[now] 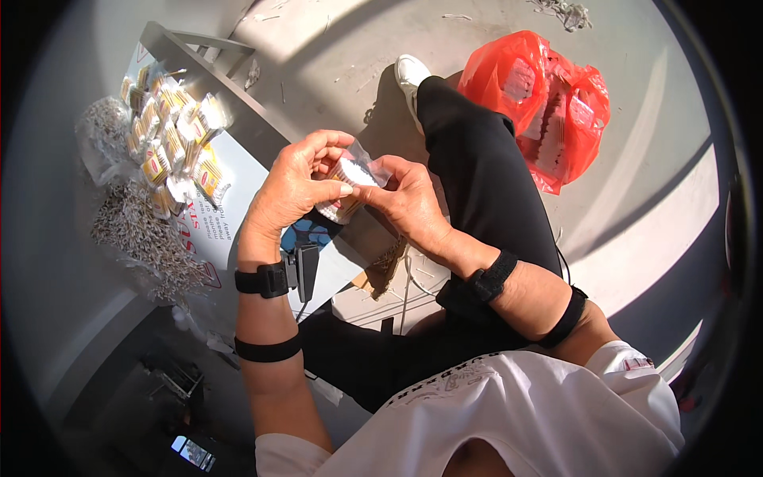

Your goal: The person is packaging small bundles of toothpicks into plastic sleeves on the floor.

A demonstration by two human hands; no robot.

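Now both hands meet over the lap: left hand (298, 187) and right hand (405, 203) pinch a clear packet (350, 187) between fingertips, closed tight on it. Filled packets (179, 139) pile on the board (238, 171) to the left; red bag (548, 103) lies right.

Packing workshop: heaped small packets (175, 135)
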